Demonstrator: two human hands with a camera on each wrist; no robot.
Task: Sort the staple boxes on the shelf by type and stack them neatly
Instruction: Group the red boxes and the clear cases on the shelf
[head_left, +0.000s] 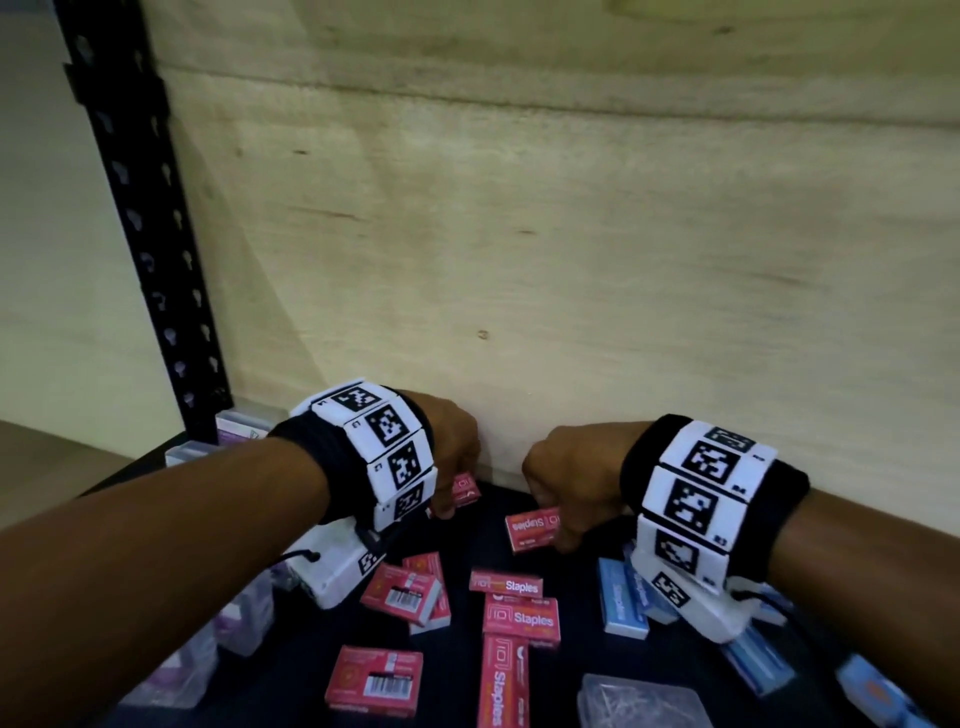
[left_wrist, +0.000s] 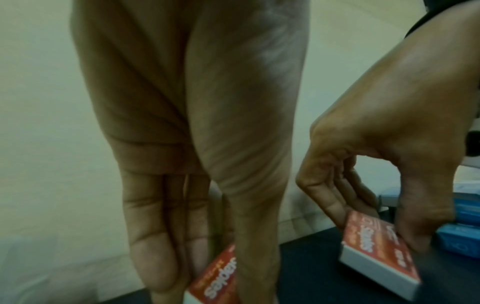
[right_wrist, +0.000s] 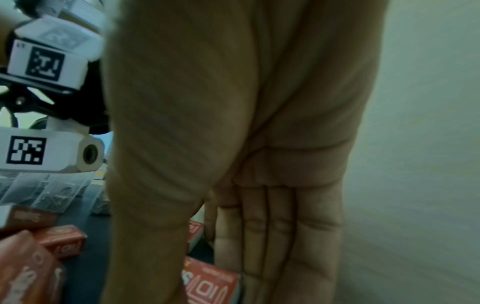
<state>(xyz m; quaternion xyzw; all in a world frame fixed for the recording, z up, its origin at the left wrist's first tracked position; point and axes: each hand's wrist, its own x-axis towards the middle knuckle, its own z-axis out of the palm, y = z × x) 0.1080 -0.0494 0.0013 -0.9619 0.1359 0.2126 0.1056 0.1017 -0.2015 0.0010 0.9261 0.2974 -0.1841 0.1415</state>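
Observation:
Both hands are at the back of the dark shelf (head_left: 467, 639), close to the plywood wall. My left hand (head_left: 451, 486) pinches a red staple box (head_left: 465, 489) between thumb and straight fingers; in the left wrist view the same red box (left_wrist: 215, 277) sits at my fingertips (left_wrist: 153, 265). My right hand (head_left: 558, 519) grips another red staple box (head_left: 532, 527) by its right end, and this box (left_wrist: 376, 253) also shows tilted in the left wrist view. In the right wrist view the red box (right_wrist: 207, 286) lies between thumb and fingers (right_wrist: 272, 257).
Several loose red staple boxes (head_left: 522, 616) lie mid-shelf. Blue boxes (head_left: 621, 603) are stacked at the right under my right wrist. Purple and clear boxes (head_left: 244, 618) stand at the left. A clear case (head_left: 639, 701) lies at the front. A black upright (head_left: 156, 260) rises at left.

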